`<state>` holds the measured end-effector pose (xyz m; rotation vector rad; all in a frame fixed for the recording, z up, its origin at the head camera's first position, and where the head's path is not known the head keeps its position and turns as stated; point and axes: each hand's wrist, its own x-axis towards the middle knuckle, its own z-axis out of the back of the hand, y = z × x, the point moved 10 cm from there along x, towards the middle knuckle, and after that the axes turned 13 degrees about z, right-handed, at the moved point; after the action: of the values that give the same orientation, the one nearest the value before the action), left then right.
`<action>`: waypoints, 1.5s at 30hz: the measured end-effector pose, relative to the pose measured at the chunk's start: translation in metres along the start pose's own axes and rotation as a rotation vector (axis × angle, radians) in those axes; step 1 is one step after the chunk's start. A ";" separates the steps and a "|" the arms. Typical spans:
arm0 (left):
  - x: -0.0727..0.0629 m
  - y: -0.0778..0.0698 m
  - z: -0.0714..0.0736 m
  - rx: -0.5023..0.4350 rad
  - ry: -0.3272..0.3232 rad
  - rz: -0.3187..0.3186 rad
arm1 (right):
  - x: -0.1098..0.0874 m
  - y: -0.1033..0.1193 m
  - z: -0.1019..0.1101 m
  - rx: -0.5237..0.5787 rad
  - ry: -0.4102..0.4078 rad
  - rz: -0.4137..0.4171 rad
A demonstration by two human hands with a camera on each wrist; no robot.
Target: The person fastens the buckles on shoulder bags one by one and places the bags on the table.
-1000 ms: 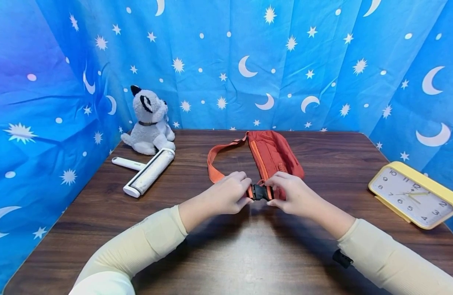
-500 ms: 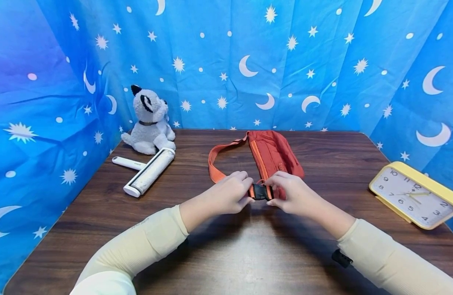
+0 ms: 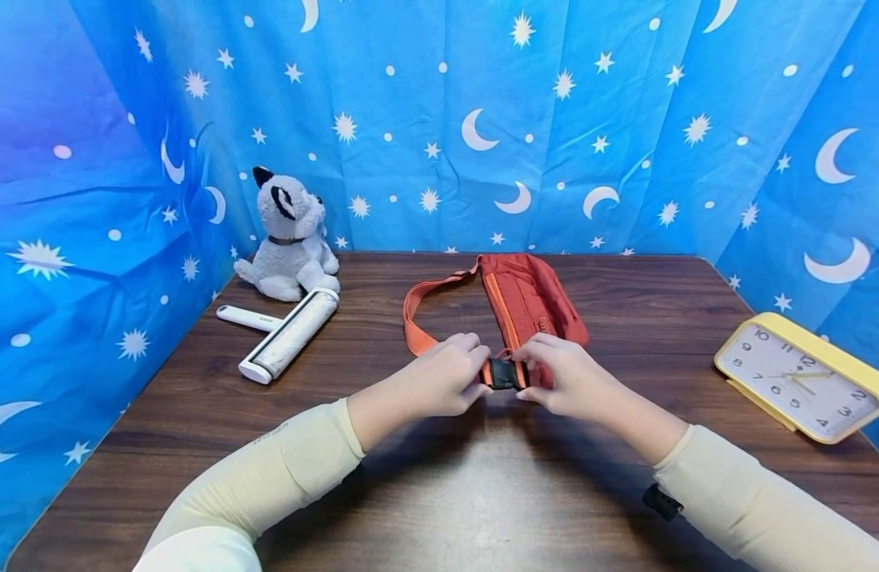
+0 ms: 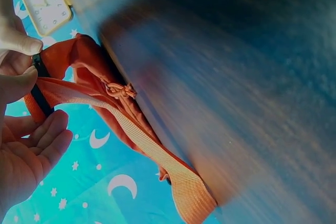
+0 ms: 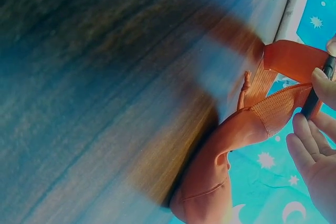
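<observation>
A red waist bag (image 3: 528,295) lies on the table, its orange strap (image 3: 420,314) looping out to the left. At the bag's near end, both hands hold the black side-release buckle (image 3: 505,373) level between them, its two halves joined. My left hand (image 3: 450,373) pinches the strap end at the buckle's left side, thumb below and fingers above. On the opposite side, my right hand (image 3: 564,375) pinches the buckle's right end. The left wrist view shows the buckle (image 4: 40,97) clear of the tabletop, with webbing (image 4: 131,124) sloping down from it. Fingertips hide both buckle ends.
A white lint roller (image 3: 289,338) lies at the left, before a grey-and-white plush dog (image 3: 289,238). A yellow alarm clock (image 3: 804,381) stands at the right. Behind the wooden table (image 3: 475,492) hangs a blue curtain (image 3: 411,103) with stars and moons.
</observation>
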<state>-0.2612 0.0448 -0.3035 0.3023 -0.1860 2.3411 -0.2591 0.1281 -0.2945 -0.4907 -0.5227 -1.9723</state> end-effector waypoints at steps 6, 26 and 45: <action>0.000 0.000 -0.001 0.006 0.003 -0.003 | -0.002 -0.002 0.000 -0.012 0.005 -0.013; 0.005 0.014 -0.017 0.036 0.090 0.056 | 0.007 -0.006 -0.018 -0.049 0.077 -0.052; 0.008 0.024 -0.038 0.049 0.172 0.078 | 0.013 -0.012 -0.042 -0.071 0.208 -0.064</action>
<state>-0.2895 0.0413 -0.3387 0.1187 -0.0579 2.4379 -0.2804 0.1001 -0.3239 -0.3106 -0.3418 -2.0803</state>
